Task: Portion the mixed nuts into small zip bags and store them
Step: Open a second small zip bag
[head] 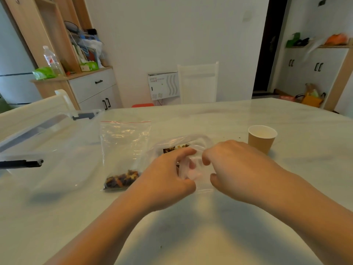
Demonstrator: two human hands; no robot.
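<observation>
Portioning looks to be partway through. Left of centre in the frame, one zip bag [125,150] with a red seal line lies flat on the table [248,236], a small heap of mixed nuts [122,180] gathered at its near end; whether its seal is pressed shut I cannot tell. At the centre, both hands work a second clear bag [193,169]. The left hand [168,180] has its fingers curled and pinching the plastic from the left, and the right hand [235,169] pinches it from the right, fingers bent in. Dark and pale nuts show through the plastic just beyond the left fingertips. My guess is this bag is being opened or sealed.

By count: two bags in view, one paper cup [262,138] right of centre, which looks empty, and one clear lidded storage box [47,131] at the left edge. Nothing seems stored yet, so that step remains.
</observation>
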